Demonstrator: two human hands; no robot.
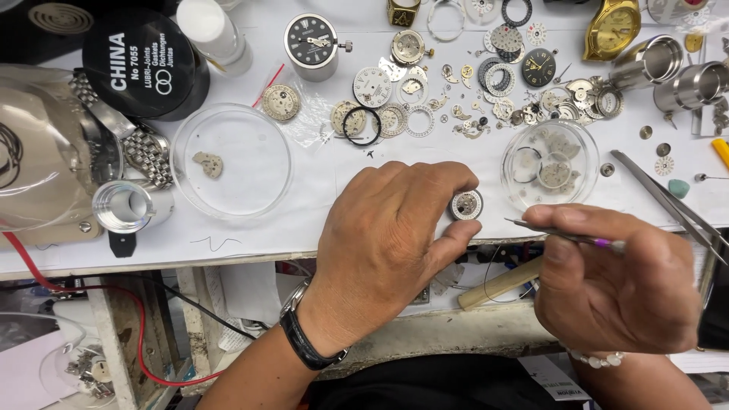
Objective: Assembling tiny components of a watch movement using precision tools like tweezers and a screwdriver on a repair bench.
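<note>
1. The left hand (395, 243) (a black-strapped watch on its wrist) is curled, its thumb and forefinger pinching a small round silver watch movement (465, 205) against the white paper-covered bench (250, 235).
2. The right hand (607, 285) is closed around a thin metal pick with a purple band (566, 237); its tip lies just right of the movement, short of touching.
3. Just right of and beyond the movement stands a small clear round dish (550, 164) holding pale dials.
4. Well left of the movement lies a larger clear round dish (231, 161) with one plate inside.
5. Beyond the movement, loose dials, rings and gears (425, 114) are scattered.
6. Long steel tweezers (668, 199) lie right of the small dish.
</note>
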